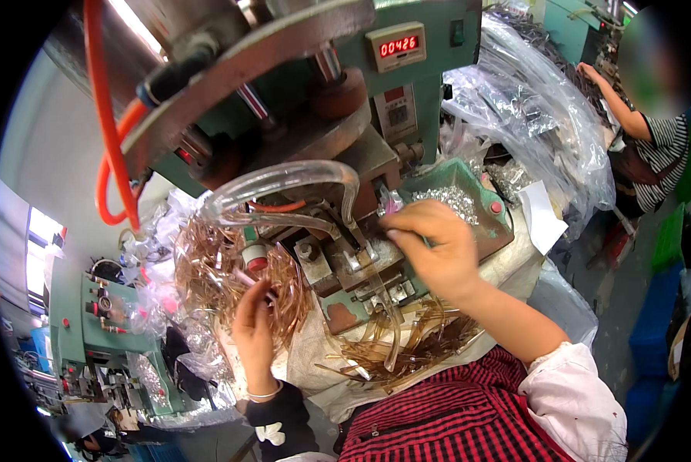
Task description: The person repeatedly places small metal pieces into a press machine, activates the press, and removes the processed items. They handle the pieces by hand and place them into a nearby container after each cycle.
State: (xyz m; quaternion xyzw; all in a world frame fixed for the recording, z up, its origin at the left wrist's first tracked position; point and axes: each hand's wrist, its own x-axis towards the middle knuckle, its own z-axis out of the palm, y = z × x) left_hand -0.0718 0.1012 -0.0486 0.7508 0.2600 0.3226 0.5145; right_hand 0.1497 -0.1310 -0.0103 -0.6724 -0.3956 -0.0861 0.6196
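My left hand (255,335) is over the left side of the press. Its thumb and fingers are closed around a thin pale strip (245,279), beside a heap of brownish see-through strips (207,269). To the right of the press head my right hand (442,250) has thumb and forefinger drawn together; anything between them is too small to make out. Beyond it stands a green tray (502,219) with small shiny metal pieces (449,202). Between my hands lies the metal die (361,258) of the green press, with a clear strip (392,331) hanging from its front.
Clear tubes (284,179) arch over the die, and an orange hose (107,138) hangs at the left. More brown strips (399,343) lie at the front edge. Plastic sheeting (530,115) is piled at right, near another person (661,154). Another green machine (91,331) stands left.
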